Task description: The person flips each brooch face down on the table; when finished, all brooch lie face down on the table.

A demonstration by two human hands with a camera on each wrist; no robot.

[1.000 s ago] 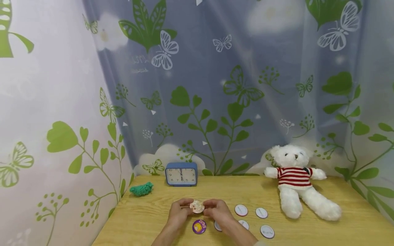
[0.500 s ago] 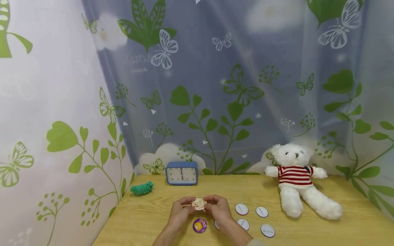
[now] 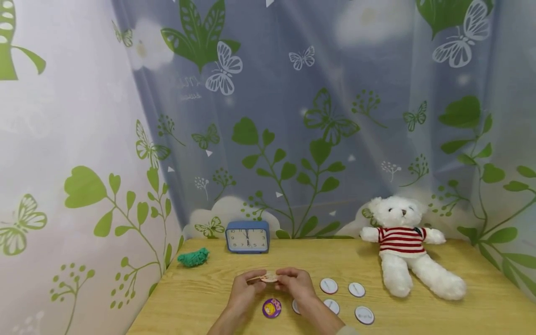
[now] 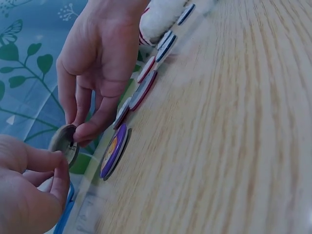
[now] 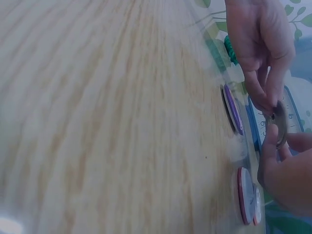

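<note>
Between both hands, above the table, is a round pin-back badge with a pale printed face, tilted nearly edge-on in the head view. My left hand pinches its left edge between thumb and fingers. The opposite edge is pinched by my right hand. In the left wrist view the badge shows its dull back, and fingertips cover part of its rim. Just below the hands a purple badge with a yellow cartoon figure lies face up on the table.
Several badges lie white back up at the right, among them one badge near my right wrist. A blue clock stands at the back, with a green bundle to its left. A white teddy bear sits at the right.
The held badge first rose slightly and showed its printed face; now it has tipped flatter, nearly edge-on to the head view. Both hands keep their pinch, and the badges on the table stay put.
</note>
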